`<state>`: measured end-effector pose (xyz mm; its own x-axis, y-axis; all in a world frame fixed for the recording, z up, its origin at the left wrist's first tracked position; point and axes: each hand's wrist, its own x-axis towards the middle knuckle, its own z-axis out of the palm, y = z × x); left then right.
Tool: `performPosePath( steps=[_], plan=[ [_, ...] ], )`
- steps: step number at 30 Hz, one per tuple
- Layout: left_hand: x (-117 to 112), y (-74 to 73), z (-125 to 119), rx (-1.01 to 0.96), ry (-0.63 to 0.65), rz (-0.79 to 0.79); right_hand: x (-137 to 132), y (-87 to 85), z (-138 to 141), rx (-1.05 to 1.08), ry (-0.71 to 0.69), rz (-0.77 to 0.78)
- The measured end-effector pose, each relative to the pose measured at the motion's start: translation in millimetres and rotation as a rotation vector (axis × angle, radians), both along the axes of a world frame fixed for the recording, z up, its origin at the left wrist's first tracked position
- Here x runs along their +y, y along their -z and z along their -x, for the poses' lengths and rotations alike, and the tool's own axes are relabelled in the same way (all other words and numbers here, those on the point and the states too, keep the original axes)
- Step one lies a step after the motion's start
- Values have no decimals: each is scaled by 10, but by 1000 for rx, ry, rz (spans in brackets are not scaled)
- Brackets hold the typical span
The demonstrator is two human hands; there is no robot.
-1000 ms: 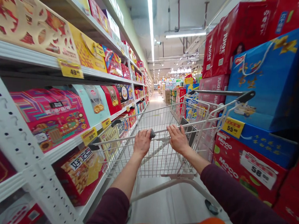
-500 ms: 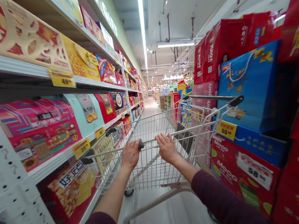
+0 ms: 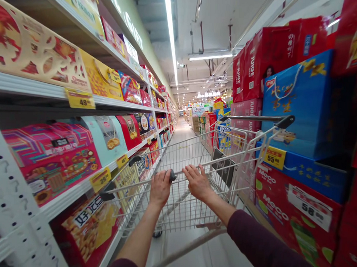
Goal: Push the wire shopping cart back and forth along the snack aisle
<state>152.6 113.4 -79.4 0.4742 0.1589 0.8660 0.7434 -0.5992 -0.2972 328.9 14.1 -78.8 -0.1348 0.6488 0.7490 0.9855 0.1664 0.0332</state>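
Observation:
Both my hands rest on the handle bar (image 3: 225, 159) of a wire shopping cart (image 3: 186, 202). My left hand (image 3: 160, 187) wraps the bar beside its grey end cap (image 3: 172, 175). My right hand (image 3: 197, 182) lies over the bar a little further right, fingers curled down across it. Maroon sleeves cover both forearms near the lower edge of the picture. The cart's basket shows only bare wire mesh, and the floor is visible through it.
Left, white metal shelving (image 3: 8, 187) holds colourful gift boxes with yellow price tags (image 3: 79, 98). Right, stacked red and blue cartons (image 3: 298, 104) line the aisle. The pale tiled floor (image 3: 178, 137) runs ahead between them to more displays.
The cart and my view have moved along the aisle, and the scene has shifted slightly left. My hands stay on the handle. The orange item at the bottom edge has nearly left view.

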Motion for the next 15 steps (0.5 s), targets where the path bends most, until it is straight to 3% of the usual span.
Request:
performPosePath(
  steps=[4, 10, 15],
  plan=[
    [-9, 29, 9, -12, 47, 6, -25, 36, -11, 5, 9, -35],
    [-74, 61, -108, -76, 14, 1, 32, -24, 279, 12, -39, -18],
    [7, 26, 76, 16, 74, 7, 63, -11, 328, 12, -45, 8]
  ],
)
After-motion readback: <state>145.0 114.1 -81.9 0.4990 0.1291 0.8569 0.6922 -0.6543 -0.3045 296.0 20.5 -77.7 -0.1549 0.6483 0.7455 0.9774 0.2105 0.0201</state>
